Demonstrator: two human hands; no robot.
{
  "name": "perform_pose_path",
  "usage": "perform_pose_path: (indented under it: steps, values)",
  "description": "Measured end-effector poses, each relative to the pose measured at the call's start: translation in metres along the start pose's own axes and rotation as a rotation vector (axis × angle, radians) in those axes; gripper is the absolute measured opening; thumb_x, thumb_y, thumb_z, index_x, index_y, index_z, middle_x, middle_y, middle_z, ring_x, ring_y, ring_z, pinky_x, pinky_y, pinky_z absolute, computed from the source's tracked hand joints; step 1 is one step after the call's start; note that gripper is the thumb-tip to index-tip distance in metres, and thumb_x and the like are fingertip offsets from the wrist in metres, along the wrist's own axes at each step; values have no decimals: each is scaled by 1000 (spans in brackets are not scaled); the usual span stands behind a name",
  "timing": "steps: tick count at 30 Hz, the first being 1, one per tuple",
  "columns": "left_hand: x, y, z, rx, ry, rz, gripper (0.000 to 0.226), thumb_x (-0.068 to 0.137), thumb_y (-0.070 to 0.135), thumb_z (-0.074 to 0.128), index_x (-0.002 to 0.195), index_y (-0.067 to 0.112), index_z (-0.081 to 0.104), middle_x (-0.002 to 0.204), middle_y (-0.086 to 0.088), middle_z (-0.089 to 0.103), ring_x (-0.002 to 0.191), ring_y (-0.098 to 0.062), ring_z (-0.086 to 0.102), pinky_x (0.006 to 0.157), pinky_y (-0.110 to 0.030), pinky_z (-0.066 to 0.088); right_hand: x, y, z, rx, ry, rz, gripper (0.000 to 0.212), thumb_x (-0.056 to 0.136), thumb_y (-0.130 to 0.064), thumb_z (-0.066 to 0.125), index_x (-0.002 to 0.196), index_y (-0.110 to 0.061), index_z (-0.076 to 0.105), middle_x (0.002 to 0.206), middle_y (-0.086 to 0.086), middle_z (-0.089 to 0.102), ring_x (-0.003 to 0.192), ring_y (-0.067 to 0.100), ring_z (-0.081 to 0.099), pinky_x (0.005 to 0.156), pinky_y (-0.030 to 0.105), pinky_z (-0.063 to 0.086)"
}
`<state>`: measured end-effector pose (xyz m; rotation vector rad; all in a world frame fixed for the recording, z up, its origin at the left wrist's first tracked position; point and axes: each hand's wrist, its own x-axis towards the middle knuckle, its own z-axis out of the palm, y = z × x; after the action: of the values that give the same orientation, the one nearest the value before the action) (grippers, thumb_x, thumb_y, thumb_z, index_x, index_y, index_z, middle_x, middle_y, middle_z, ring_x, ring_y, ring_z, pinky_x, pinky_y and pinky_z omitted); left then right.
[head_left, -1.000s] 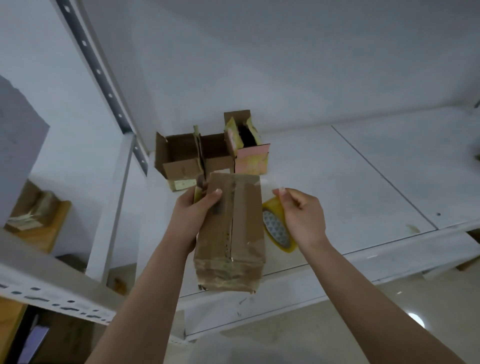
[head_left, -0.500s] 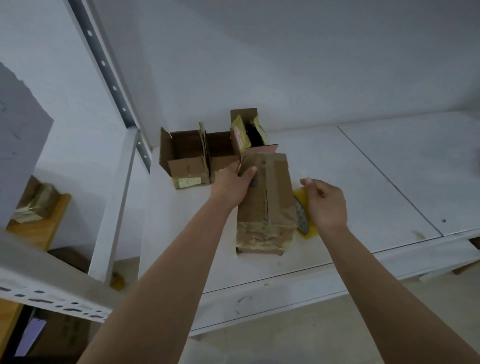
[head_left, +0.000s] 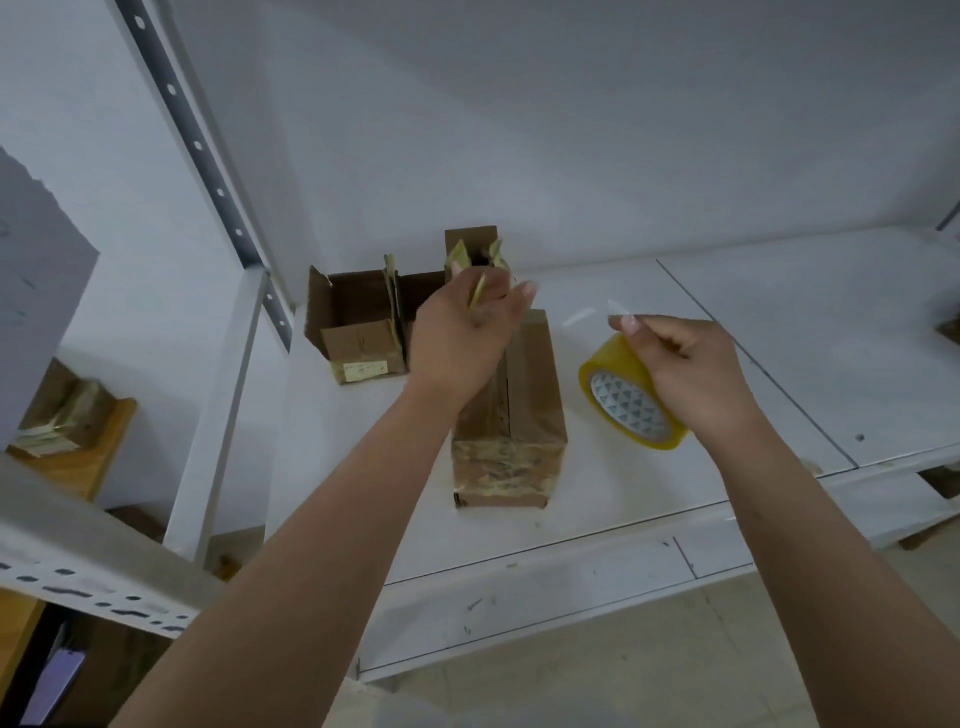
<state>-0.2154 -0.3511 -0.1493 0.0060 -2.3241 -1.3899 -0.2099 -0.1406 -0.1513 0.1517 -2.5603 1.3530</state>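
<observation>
The closed cardboard box (head_left: 511, 415) lies on the white shelf (head_left: 779, 338), its far end under the left hand (head_left: 467, 338) and its taped end toward the person. That hand hovers above it with fingers curled, pinching what looks like a yellowish tape scrap (head_left: 478, 300). Just right of the box, the right hand (head_left: 691, 374) grips the packing tape roll (head_left: 631, 402) and pinches out a clear strip (head_left: 582, 316) toward the left hand. Unsupported, the strip could fold onto itself or stick to fingers, and the scrap hampers the left hand's pressing. Open boxes (head_left: 358, 327) stand beyond the left hand.
</observation>
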Motion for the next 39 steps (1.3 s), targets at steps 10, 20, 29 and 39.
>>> perform_pose_path:
  steps: [10,20,29,39]
  values:
    - [-20,40,13,-152,-284,-53,29,80,36,78,65,15,62,54,11,60,60,-6,60,69,-33,54,-6,-31,-30,31,-385,-17,19,77,-55,68,93,-46,72,93,-13,75,80,-2,69,76,26,56]
    - [-56,-17,-47,82,33,-201,32,84,49,68,68,23,61,63,9,64,70,-14,65,74,-40,55,4,-20,-44,211,-534,131,52,48,-60,76,89,-27,77,81,-3,75,69,11,70,54,22,52]
    - [-73,-65,-69,74,77,-383,37,81,53,70,67,20,61,60,14,66,71,-18,66,68,-33,49,1,19,-27,-58,-491,209,19,71,-51,77,78,-35,71,76,-2,71,65,18,70,55,24,49]
    - [-98,-86,-20,-282,-10,-687,39,87,45,66,71,10,62,60,7,58,52,-9,47,57,-26,38,-19,59,19,-115,-572,258,19,79,-45,75,84,-28,69,85,1,70,73,21,68,71,36,57]
